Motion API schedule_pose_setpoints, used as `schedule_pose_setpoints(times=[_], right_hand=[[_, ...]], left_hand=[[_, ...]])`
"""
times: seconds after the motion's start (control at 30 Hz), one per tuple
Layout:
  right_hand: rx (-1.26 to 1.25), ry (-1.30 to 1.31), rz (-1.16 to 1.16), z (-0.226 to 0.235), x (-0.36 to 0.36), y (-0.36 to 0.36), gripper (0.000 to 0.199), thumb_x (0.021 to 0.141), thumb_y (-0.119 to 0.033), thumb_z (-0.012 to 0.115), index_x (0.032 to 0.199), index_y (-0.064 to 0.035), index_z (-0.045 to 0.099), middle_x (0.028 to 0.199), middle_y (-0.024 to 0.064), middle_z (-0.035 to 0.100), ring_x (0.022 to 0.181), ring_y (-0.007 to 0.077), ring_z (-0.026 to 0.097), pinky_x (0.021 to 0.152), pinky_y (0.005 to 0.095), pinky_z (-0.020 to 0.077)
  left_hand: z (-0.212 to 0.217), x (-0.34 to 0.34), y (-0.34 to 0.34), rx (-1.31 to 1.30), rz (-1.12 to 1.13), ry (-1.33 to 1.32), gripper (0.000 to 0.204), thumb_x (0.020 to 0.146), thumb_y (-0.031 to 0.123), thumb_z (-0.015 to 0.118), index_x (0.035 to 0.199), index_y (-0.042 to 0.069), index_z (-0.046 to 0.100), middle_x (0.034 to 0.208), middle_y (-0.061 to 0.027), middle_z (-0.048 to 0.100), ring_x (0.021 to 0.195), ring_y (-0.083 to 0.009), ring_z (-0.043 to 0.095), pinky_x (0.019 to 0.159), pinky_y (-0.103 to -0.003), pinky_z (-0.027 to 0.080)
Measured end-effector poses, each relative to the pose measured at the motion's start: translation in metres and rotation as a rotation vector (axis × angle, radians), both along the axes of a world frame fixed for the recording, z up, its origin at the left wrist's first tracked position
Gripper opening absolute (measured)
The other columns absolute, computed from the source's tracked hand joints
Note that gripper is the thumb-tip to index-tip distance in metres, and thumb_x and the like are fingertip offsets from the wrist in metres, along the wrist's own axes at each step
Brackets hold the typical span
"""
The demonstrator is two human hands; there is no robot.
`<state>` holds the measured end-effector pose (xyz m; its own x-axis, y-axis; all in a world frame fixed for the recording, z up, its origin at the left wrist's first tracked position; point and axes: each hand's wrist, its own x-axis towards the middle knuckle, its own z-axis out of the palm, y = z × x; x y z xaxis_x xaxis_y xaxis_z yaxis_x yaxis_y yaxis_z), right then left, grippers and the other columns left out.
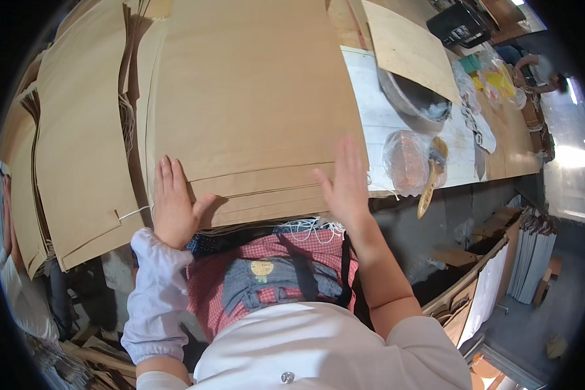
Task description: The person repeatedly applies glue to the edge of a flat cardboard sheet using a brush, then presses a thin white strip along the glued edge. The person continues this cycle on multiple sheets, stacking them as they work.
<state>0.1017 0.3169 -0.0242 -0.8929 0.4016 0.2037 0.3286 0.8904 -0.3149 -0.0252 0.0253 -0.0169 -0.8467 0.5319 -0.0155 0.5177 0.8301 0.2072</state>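
Before me on the table lies a stack of large brown paper sheets [253,91], their near edges stepped one over another. My left hand [174,205] rests flat on the stack's near left corner, fingers straight and thumb out to the side. At the near right edge is my right hand [346,185], its fingers stretched out and slightly blurred. Neither hand holds anything. White cords [312,225] hang below the stack's near edge. Just left stands another pile of brown paper [84,130], with a white string at its near corner.
Right of the stack, a brush [429,188] lies beside a plastic-wrapped block [406,162] near the table edge. Behind them sits a metal basin [409,107], partly covered by a board [413,49]. A black container [458,25] stands farther back. Another person [543,71] is at far right.
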Motion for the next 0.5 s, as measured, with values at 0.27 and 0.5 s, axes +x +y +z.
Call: schedule_pose_setpoints(times=[0.27,0.5], right_hand=[[-0.253,0.022,-0.320,-0.002,-0.009,0.037,0.044,0.076,-0.024,0.072,0.105,0.0041,0.053,0.102,0.0208,0.055,0.098,0.0363,0.053,0.088,0.0429,0.0429],[-0.298,0.074,-0.194,0.008,-0.017,0.024,0.030,0.081,-0.014,0.066,0.105,0.0002,0.053,0.101,0.0180,0.058,0.095,0.0337,0.057,0.083,0.0392,0.0463]], left_hand=[[-0.009,-0.002,0.003,0.147,0.015,0.024,0.067,0.091,0.029,0.056,0.139,-0.009,0.029,0.146,-0.0291,0.025,0.137,-0.0423,0.021,0.112,-0.045,0.021],[-0.021,-0.005,-0.012,0.313,0.039,-0.017,0.066,0.089,0.029,0.060,0.137,-0.007,0.032,0.144,-0.0299,0.028,0.135,-0.0450,0.023,0.112,-0.046,0.022]])
